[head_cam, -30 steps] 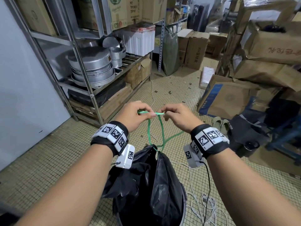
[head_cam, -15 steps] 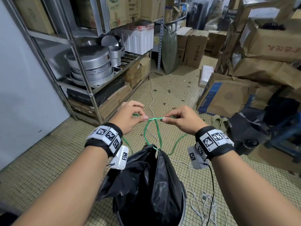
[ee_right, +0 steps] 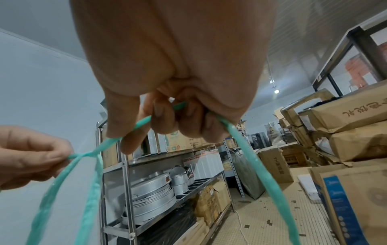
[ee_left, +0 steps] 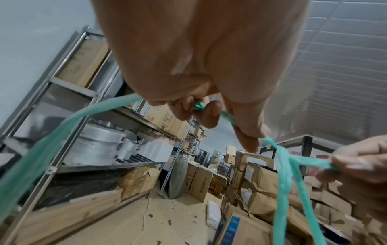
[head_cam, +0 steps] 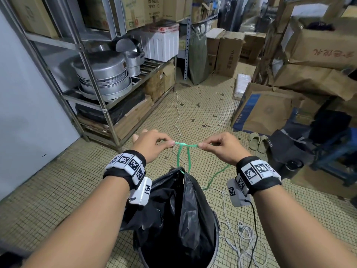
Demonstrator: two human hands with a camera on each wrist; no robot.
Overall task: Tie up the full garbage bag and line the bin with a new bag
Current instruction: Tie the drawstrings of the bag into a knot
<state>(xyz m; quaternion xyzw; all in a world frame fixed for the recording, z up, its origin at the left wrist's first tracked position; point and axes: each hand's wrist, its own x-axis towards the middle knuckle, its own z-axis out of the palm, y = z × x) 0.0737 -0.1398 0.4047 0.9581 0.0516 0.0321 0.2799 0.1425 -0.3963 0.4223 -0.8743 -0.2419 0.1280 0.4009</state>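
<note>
Two bare hands hold a green drawstring (head_cam: 185,146) stretched taut between them, above a black garbage bag (head_cam: 179,213) sitting in a bin (head_cam: 217,240) on the tiled floor (head_cam: 58,190), near the viewer. The left hand (head_cam: 152,145) has its grip closed on one end, pinched between thumb and forefinger. The right hand (head_cam: 224,147) pinches the other end the same way. Two strands drop from the crossing down to the gathered bag mouth. A metal shelf (head_cam: 92,97) with stacked pans (head_cam: 102,78) stands far left; cardboard boxes (head_cam: 318,60) are piled far right.
</note>
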